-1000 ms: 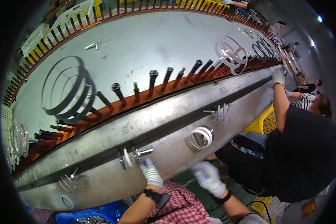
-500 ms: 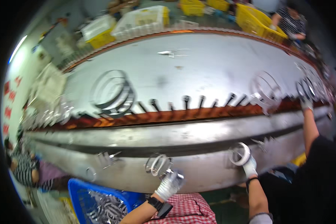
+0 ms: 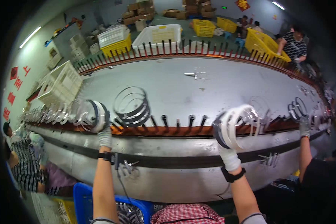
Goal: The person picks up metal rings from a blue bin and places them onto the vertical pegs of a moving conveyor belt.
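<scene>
My left hand (image 3: 105,139), in a white glove, is closed around black and white hoop-shaped bands (image 3: 102,116) at the pegged edge of the conveyor, beside a long row of similar hoops (image 3: 59,114). My right hand (image 3: 229,158), also gloved, is raised before the orange strip and grips several white and dark hoop-shaped bands (image 3: 237,125), blurred by motion. Between my hands, a dark set of hoops (image 3: 132,108) stands at the conveyor edge. Bare black-tipped pegs (image 3: 191,121) stick up from the orange strip (image 3: 168,131).
Metal wire pieces (image 3: 127,168) lie on the steel ledge. A blue basket (image 3: 78,201) of bands stands below left. At right, a co-worker's gloved hand (image 3: 305,127) holds hoops (image 3: 298,108). A cream crate (image 3: 65,84) sits far left; yellow baskets (image 3: 263,46) stand beyond.
My left hand has moved up and left from above the ledge to the pegs. My right hand has moved up and left, its hoops now before the pegs. The view has shifted.
</scene>
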Available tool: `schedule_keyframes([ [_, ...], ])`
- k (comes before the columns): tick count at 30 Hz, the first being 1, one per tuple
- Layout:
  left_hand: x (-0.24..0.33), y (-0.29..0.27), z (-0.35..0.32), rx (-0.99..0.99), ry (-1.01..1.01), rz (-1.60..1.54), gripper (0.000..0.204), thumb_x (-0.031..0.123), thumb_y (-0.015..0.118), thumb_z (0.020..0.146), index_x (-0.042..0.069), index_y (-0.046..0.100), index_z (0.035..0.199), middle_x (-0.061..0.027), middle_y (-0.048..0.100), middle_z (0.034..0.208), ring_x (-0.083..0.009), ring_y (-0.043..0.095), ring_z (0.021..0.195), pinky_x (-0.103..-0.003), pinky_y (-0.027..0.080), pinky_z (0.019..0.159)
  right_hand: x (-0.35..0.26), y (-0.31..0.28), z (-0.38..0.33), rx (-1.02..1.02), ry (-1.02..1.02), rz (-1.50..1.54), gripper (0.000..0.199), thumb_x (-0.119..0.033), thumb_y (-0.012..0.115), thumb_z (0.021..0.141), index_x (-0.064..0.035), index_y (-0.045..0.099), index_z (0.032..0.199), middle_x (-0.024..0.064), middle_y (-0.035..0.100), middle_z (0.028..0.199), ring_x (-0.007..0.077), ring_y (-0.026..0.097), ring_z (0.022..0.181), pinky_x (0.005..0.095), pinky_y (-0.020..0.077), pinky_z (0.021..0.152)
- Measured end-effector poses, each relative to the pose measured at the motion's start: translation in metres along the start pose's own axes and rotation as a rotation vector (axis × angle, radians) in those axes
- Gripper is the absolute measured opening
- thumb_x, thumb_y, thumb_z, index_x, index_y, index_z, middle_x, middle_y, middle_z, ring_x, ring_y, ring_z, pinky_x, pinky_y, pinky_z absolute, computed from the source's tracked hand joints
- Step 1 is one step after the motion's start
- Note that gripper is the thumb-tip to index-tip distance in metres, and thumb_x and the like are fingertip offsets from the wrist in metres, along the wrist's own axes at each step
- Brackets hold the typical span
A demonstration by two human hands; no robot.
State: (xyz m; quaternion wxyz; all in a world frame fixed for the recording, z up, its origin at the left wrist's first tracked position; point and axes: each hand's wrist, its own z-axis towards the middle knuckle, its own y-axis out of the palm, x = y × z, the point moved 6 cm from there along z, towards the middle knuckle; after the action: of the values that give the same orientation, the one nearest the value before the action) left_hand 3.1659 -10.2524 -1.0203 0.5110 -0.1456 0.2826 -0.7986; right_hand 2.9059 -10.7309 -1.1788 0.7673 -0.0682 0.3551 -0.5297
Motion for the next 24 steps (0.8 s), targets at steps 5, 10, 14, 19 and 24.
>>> schedule_keyframes([
  [5,-0.030,0.024,0.013,-0.257,-0.587,-0.841,0.022,0.022,0.064,0.082,0.002,0.067,0.091,-0.0023,0.066,0.087,-0.0100,0.055,0.074,-0.024,0.044,0.069,-0.014,0.016,0.071,-0.035,0.346,0.449,0.021,-0.015,0.055,0.083,-0.0041,0.059,0.101,0.0083,0.063,0.087,0.0193,0.058,0.075,0.0326,0.0467,0.066],
  [10,-0.099,0.047,0.010,-0.296,-0.652,-0.731,0.030,0.029,0.065,0.079,0.001,0.066,0.089,-0.0074,0.066,0.086,-0.0150,0.054,0.071,-0.030,0.044,0.069,-0.039,0.061,0.083,-0.140,0.124,-0.420,0.027,-0.017,0.055,0.076,-0.0075,0.059,0.100,0.0139,0.061,0.094,0.0297,0.058,0.090,0.0425,0.0449,0.080],
  [14,-0.100,0.079,-0.006,-0.652,-0.029,0.373,0.042,0.030,0.052,0.086,0.003,0.050,0.118,-0.0215,0.061,0.097,-0.0376,0.057,0.086,-0.039,0.045,0.076,-0.060,0.074,0.079,-0.178,-0.145,-0.629,0.035,-0.013,0.045,0.083,0.0005,0.053,0.114,0.0197,0.055,0.116,0.0314,0.053,0.106,0.0466,0.0379,0.094],
  [19,-0.058,0.022,-0.046,-0.029,-0.650,-0.600,0.046,0.030,0.046,0.093,-0.005,0.044,0.124,-0.0182,0.053,0.118,-0.0260,0.050,0.107,-0.033,0.036,0.094,-0.086,0.112,0.108,-0.296,0.119,-0.120,0.040,-0.018,0.037,0.088,-0.0079,0.045,0.126,0.0143,0.045,0.130,0.0280,0.044,0.118,0.0419,0.0352,0.098],
  [24,-0.005,-0.030,-0.110,-0.069,-0.733,-0.846,0.047,0.026,0.045,0.093,-0.003,0.037,0.129,-0.0129,0.045,0.127,-0.0210,0.046,0.112,-0.032,0.035,0.098,-0.125,0.112,0.086,-0.697,0.574,0.394,0.044,-0.020,0.049,0.087,0.0005,0.041,0.125,0.0261,0.049,0.118,0.0366,0.048,0.109,0.0408,0.0400,0.091],
])
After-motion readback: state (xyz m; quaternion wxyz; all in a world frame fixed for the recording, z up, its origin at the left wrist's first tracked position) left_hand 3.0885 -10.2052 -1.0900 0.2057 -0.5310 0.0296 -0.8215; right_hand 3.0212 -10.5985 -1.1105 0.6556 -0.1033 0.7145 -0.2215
